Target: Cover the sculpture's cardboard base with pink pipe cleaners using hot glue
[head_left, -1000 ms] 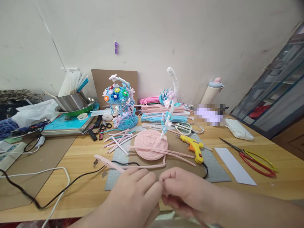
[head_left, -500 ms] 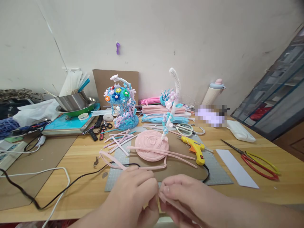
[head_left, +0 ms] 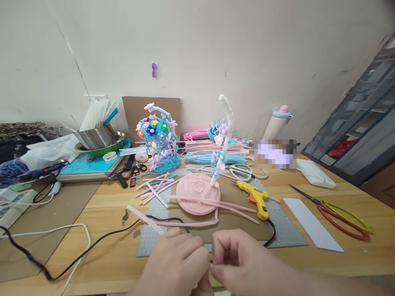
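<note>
Left hand gripped pink strip, its end jutting over the table | right hand curled alongside — hold unclear | strip looked light, soft, bendable — probably best pinched near its end

Two hands, one coiled pink disc, one glue gun, three pairs of scissors and one bottle share one counter.

The left hand covers one end of the pink strip; whether the right hand grips anything, no telling! A lilac thing blurs into squares; the left edge crops the socket block.
</note>
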`<state>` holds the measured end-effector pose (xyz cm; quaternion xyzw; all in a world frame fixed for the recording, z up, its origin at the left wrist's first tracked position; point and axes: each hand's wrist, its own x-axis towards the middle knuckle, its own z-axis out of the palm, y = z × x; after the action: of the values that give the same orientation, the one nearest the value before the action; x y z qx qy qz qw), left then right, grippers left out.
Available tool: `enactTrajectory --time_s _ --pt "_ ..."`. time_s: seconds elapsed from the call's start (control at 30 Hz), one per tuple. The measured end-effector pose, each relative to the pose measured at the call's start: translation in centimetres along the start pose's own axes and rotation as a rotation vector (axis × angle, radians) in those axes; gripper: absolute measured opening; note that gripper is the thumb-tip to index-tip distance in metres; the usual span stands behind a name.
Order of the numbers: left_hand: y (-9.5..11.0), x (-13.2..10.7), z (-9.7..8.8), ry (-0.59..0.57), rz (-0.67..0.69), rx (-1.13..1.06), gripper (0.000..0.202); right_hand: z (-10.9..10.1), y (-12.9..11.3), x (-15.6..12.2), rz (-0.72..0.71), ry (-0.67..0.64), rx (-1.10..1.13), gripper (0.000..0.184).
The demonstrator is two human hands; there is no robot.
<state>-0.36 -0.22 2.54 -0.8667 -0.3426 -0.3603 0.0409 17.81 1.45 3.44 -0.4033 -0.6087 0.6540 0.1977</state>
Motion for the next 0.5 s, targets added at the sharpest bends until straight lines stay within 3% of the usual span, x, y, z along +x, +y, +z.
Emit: enactTrajectory --time_s 0.13,0.2,0.27,0.4,0.5 --pt "-0.1 -0.4 0.4 -0.07 -0.148 -0.1 0.019 -0.7 1.1 -0.6 -0.807 0.104 -0.99 0.023" --pt "-0.1 -0.3 0.3 -0.106 -0.192 -0.132 0.018 -1.0 1.4 -0.8 -0.954 0.187 -1.198 0.023" --pt "-0.1 -0.3 0.0 -0.147 -0.202 -0.157 0.018 -1.0 1.6 -0.8 -0.847 0.227 -1.131 0.021" --pt "0.3 0.0 -0.6 -0.2 -0.195 -0.181 0.02 -0.7 1.5 -0.5 -0.478 0.174 -0.763 0.022" --pt "0.5 0.1 -0.8 -0.197 -0.163 -0.188 0.021 -0.4 0.8 -0.6 -0.363 0.145 -0.585 0.021"
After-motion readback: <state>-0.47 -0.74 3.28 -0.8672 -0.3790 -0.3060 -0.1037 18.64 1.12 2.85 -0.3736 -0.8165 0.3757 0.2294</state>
